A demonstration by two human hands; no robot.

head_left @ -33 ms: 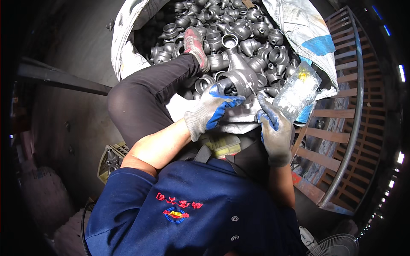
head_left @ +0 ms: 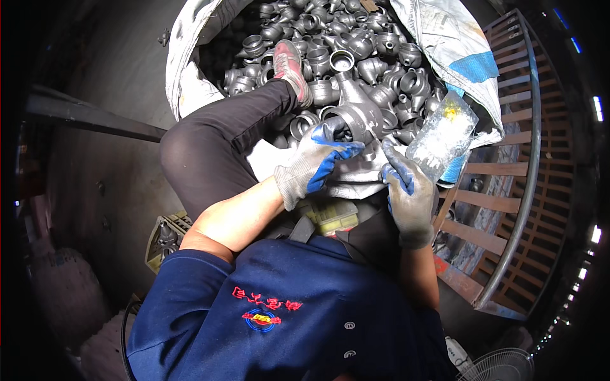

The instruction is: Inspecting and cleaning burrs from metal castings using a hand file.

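Note:
My left hand [head_left: 311, 164], in a grey and blue work glove, is closed round the rim of a large grey metal casting [head_left: 361, 113]. The casting has a wide round opening toward me and a narrower neck pointing away; a white smear marks its side. In my gloved right hand [head_left: 410, 193] a thin slender tool [head_left: 377, 134] is pinched, its tip close to the casting's smeared side. Most of the tool is hidden by the fingers. Beside my right hand lies a flat sheet [head_left: 443, 136] smeared white, with a yellow spot.
A large white woven sack [head_left: 190, 60] full of similar grey castings [head_left: 359, 44] lies open ahead, my shoe [head_left: 290, 66] among them. A rusty slatted metal rack [head_left: 502, 168] stands at right. A yellowish crate [head_left: 155, 247] with castings sits at left; a fan [head_left: 502, 366] is at lower right.

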